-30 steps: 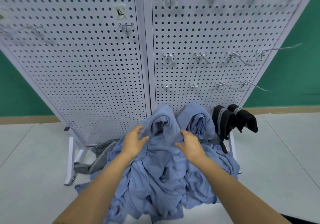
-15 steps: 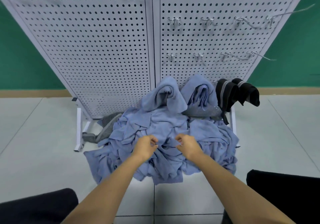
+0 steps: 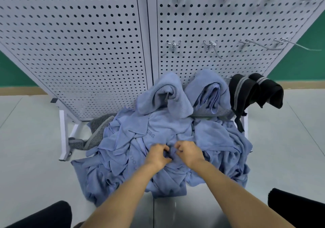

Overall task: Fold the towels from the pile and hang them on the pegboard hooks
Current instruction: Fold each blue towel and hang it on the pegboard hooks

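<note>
Item: blue towel pile [image 3: 219, 139]. Many pale blue towels, soft and heavily creased, heaped on the floor [image 3: 31, 157] against the foot of the pegboard [image 3: 88, 42]. One towel near the top bears stitched letters, partly hidden in a fold.

Left grip [image 3: 158, 154]: fingers curled, pinching cloth at the near middle of the heap.
Right grip [image 3: 189, 153]: fingers curled likewise, pinching the same bunch, just beside the left one.

Hung stock: two blue towels, folded, draped on the lowest hooks, left one [image 3: 163, 94] and right one [image 3: 209, 90], their lower edges touching the heap. To their right hang two black towels [image 3: 255, 90] with grey stripes.

Also: a grey striped towel [image 3: 98, 127] on the floor at the heap's far left, beside the white stand leg. Bare metal hooks [image 3: 211, 44] in rows on the right panel.
</note>
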Tool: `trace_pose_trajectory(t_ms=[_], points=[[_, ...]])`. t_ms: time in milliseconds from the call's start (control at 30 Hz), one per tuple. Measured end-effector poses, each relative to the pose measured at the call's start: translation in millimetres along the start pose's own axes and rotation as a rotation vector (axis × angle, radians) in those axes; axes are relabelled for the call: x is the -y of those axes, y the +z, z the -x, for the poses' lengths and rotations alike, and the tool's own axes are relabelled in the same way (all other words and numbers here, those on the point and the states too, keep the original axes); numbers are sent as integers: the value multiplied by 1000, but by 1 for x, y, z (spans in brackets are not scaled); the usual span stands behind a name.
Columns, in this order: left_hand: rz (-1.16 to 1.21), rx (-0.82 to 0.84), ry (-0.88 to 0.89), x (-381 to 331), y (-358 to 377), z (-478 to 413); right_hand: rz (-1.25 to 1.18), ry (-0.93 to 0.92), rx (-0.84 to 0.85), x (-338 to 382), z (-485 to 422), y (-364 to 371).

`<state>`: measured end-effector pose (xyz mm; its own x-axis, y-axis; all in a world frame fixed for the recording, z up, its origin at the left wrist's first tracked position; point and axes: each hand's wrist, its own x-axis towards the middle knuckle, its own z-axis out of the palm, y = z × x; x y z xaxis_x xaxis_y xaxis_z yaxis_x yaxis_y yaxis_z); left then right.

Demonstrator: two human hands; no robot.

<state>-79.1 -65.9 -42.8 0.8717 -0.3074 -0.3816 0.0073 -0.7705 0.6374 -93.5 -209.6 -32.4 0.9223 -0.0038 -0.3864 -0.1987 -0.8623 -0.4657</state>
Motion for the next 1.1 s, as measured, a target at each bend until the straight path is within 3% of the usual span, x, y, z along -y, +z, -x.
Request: trace_pose_trajectory(t_ms=[167, 300, 533, 667, 933, 1033, 1100], points=[[141, -56, 25, -20, -14, 8, -465, -170, -6, 25, 10, -44], [200, -153, 94, -47, -50, 28, -693, -207, -39, 54, 38, -100], [372, -155, 255, -99, -111, 82, -1031, -366, -135, 102, 107, -193], [501, -146, 286, -136, -128, 117, -1085, -451, -131, 129, 139, -231], [757, -327, 248, -185, -179, 155, -1181, -599, -176, 164, 185, -277], [872, -350, 260, -200, -212, 167, -847, -514, -190, 154, 182, -270], [960, -321, 258, -208, -231, 173, -628, -453, -90, 148, 183, -258]])
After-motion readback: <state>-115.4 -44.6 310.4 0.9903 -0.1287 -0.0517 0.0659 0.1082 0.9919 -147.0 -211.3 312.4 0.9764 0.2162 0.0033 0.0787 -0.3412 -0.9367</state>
